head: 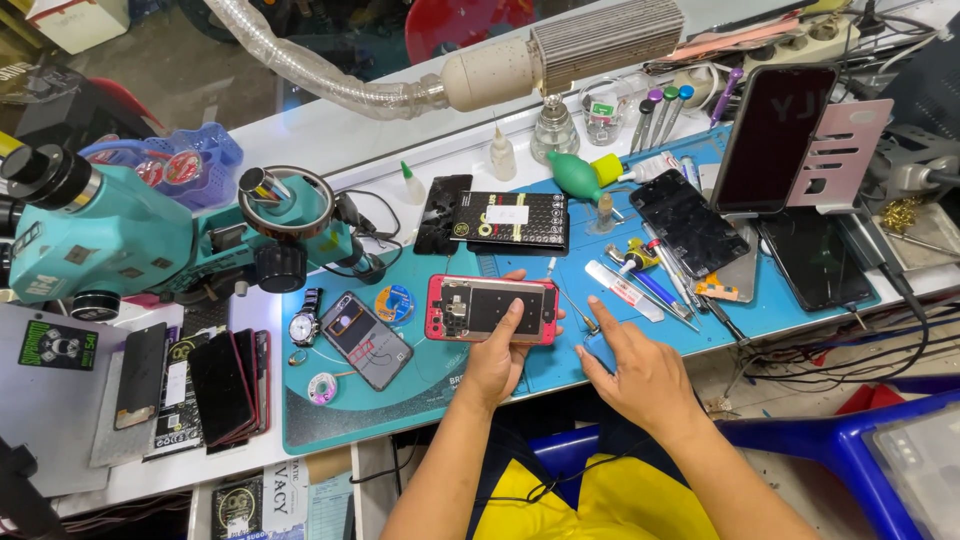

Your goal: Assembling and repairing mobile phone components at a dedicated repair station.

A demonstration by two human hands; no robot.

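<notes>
On the teal mat (430, 400) of the cluttered desk (330, 140), the left hand (497, 360) pinched an opened red smartphone (490, 309) by its edges, light, stiff and seemingly fragile inside, while the right hand (640, 375) pressed an extended forefinger on a small blue tool (598, 350).

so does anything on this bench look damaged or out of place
The red-framed phone under the left hand lies with its back cover off, inner parts bare. A dark phone screen panel lies loose and askew on the teal work mat. The right hand rests at the mat's front edge, holding nothing clearly visible.
</notes>
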